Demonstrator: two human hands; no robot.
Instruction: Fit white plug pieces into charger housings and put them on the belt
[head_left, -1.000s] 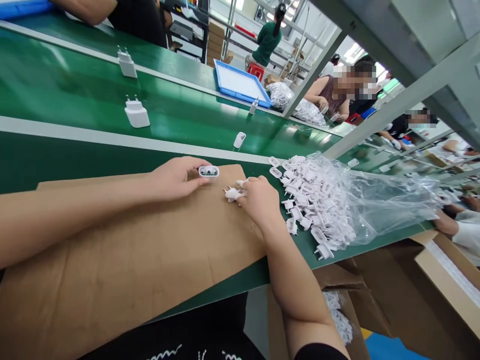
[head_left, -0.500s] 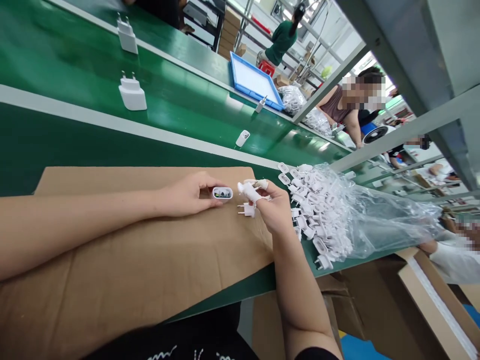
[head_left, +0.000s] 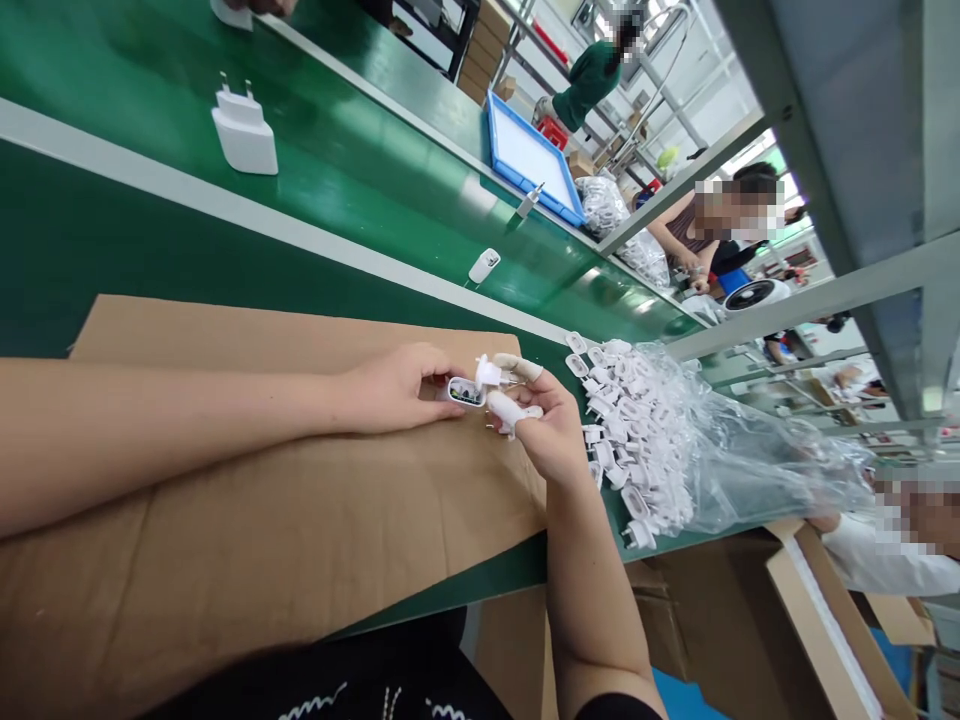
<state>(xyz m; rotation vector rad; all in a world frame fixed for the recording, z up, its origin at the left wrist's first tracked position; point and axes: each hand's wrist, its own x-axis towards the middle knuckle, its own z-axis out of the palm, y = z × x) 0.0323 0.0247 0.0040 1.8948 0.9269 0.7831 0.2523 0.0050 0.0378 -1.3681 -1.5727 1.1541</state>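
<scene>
My left hand [head_left: 405, 388] grips a white charger housing [head_left: 466, 392] over the cardboard sheet [head_left: 315, 500]; its open end shows small parts inside. Close to its right, my right hand [head_left: 536, 405] pinches a white plug piece [head_left: 489, 374] with metal pins, which sits at the housing's rim. White covers wrap the thumb and a finger of my right hand. Another pronged piece is partly hidden under those fingers. Just right of my right hand lies a heap of white plug pieces [head_left: 637, 430], spilling from a clear plastic bag [head_left: 757, 460].
Beyond a pale rail, a green belt [head_left: 360, 200] carries a large white charger [head_left: 246, 130] and smaller ones [head_left: 484, 265]. A blue tray [head_left: 534, 165] lies past it. Metal posts rise at the right, cardboard boxes [head_left: 720, 600] stand lower right, and several people are around.
My right hand has brought a plug piece over to the housing in my left hand. The view has shifted somewhat. Another person's hand now reaches a charger at the top left.
</scene>
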